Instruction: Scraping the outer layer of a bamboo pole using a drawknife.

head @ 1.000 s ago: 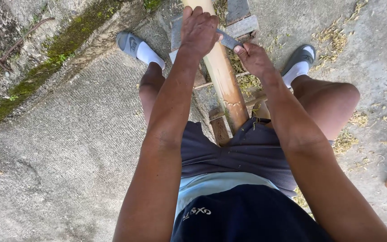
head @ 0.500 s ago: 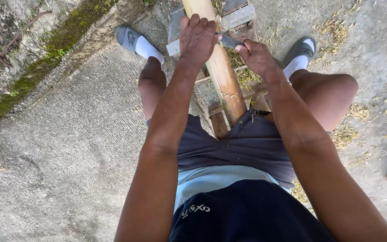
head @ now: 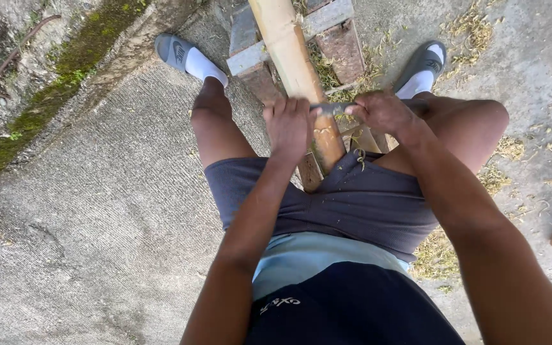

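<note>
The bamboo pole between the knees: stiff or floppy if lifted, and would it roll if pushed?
The bamboo pole looks thick and straight, so probably stiff, not floppy. Being round, it would likely roll if freed; here the wooden frame and both hands, left hand and right hand, seem to steady it. Its smooth skin may be slippery.

Both arms reach forward and down from the bottom edge, bare to above the elbow and nearly straight. The left hand (head: pixel 289 124) is closed in a fist, knuckles up, fingers curled under and back of the hand facing the camera. The right hand (head: pixel 381 112) is also clenched, turned slightly inward, thumb side toward the left hand. The two fists sit level with each other, close but apart, between the spread bare knees.
</note>
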